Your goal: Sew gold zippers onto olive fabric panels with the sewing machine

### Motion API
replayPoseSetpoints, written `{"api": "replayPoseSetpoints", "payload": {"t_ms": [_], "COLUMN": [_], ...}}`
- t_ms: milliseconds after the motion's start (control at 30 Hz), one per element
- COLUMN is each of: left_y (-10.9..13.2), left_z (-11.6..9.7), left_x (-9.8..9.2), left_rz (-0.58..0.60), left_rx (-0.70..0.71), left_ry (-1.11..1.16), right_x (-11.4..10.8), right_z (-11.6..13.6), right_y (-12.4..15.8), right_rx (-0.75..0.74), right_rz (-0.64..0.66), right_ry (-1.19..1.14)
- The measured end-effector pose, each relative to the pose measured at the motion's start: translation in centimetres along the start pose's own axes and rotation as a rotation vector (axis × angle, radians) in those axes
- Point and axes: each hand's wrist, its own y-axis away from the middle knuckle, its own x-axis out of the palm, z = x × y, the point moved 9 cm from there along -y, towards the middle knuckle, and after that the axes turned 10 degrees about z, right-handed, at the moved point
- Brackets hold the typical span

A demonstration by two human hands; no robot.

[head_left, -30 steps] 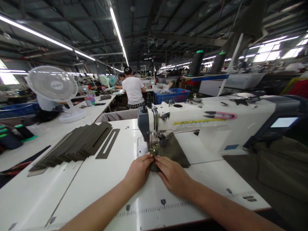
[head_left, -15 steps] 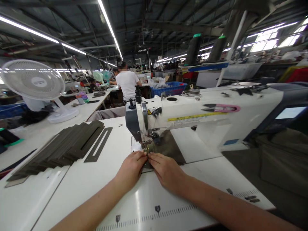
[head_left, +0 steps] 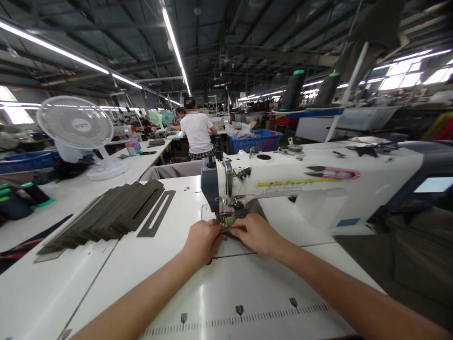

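At the needle area of a white sewing machine point(head_left: 276, 174), my two hands work close together on a dark olive piece of fabric point(head_left: 261, 208). My left hand point(head_left: 203, 241) is closed on the fabric's near edge, just left of the presser foot point(head_left: 223, 218), with its thumb tucked underneath. My right hand point(head_left: 257, 233) pinches the fabric on the other side, thumb and bent fingertips together. Much of the fabric is hidden behind the right hand and the machine head. What lies under the fingertips is too small to make out.
Left of the machine lie a fanned stack of olive slotted pieces point(head_left: 102, 215) and one single slotted piece point(head_left: 155, 215). A white fan point(head_left: 76, 125) and thread cones point(head_left: 37, 194) stand farther left. Pink-handled snips point(head_left: 341, 173) rest against the machine arm. A co-worker point(head_left: 196, 130) is ahead.
My right hand has gone from lying flat with fingers extended to a bent-finger pinch. Less fabric shows behind it. The whole view has shifted, so the machine appears farther right and lower.
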Motion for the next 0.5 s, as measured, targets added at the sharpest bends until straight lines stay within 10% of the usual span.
{"api": "replayPoseSetpoints", "payload": {"t_ms": [267,500], "left_y": [1.4,0.7], "left_z": [-2.1,-1.7], "left_x": [1.1,1.0], "left_rz": [0.021,0.000], "left_rx": [0.092,0.119], "left_ry": [-0.069,-0.105], "right_x": [3.2,2.7], "right_z": [3.4,3.1], "right_y": [4.2,3.4], "right_rx": [-0.275,-0.279], "right_rz": [-0.370,-0.383], "right_ry": [0.339,0.346]}}
